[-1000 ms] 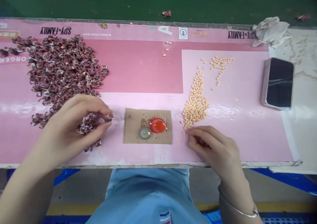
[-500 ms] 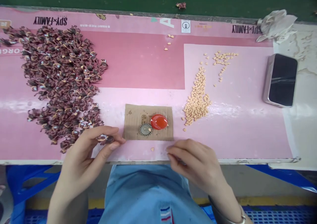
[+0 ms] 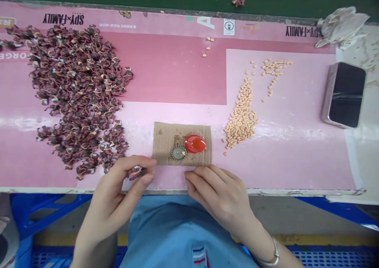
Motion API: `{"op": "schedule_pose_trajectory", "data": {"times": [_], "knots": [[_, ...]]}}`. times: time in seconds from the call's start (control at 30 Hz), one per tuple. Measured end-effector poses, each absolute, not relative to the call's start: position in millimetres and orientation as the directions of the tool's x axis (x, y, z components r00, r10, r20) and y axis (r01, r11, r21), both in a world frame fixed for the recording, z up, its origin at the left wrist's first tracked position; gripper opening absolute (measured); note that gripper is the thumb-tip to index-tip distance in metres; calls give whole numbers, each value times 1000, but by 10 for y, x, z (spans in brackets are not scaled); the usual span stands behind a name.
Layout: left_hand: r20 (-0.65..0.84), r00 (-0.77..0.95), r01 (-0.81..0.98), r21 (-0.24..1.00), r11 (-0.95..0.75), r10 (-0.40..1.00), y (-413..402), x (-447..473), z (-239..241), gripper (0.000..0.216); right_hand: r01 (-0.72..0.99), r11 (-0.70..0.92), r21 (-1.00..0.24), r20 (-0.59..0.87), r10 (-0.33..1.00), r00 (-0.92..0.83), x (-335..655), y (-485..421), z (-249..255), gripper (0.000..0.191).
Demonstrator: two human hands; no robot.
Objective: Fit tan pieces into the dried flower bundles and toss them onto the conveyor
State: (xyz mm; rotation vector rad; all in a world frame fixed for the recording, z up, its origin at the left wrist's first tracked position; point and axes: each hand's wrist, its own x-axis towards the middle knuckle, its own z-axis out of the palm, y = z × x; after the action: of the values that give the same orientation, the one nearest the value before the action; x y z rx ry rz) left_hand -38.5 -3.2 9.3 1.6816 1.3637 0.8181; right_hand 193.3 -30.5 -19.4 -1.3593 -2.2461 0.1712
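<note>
My left hand (image 3: 121,187) pinches one small dark maroon piece (image 3: 136,172) between thumb and forefinger at the table's near edge. A large heap of the same maroon pieces (image 3: 74,90) covers the left of the pink mat. My right hand (image 3: 217,193) rests at the near edge just below a brown cardboard square (image 3: 166,139), fingers curled and pressed down; what they hold is hidden. On the cardboard sit a red cap (image 3: 195,144) and a small toothed metal cap (image 3: 179,153). A pile of small peach beads (image 3: 241,116) lies to the right.
A phone (image 3: 345,94) lies at the right end of the table. Crumpled paper (image 3: 340,25) sits at the far right corner. A few stray peach beads (image 3: 207,46) lie near the far edge. Blue crates (image 3: 35,214) stand under the table.
My left hand drew one maroon piece from the heap toward the near edge. My right hand left the bead pile and moved left to below the cardboard, covering a stray bead.
</note>
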Motion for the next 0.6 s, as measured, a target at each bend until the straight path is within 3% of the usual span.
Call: {"op": "schedule_pose_trajectory", "data": {"times": [0.37,0.47,0.6], "knots": [[45,389,401,891,-213,920,25,-332,54,27,734,520,-437,386,845,-370,1983,-303,-171,17],[33,354,416,890,-189,935,-5,-303,39,23,737,484,-472,452,850,-269,2060,-238,-89,13],[7,359,398,903,-160,933,-47,-268,57,20,825,400,-400,551,824,-133,2174,-66,-37,21]]}}
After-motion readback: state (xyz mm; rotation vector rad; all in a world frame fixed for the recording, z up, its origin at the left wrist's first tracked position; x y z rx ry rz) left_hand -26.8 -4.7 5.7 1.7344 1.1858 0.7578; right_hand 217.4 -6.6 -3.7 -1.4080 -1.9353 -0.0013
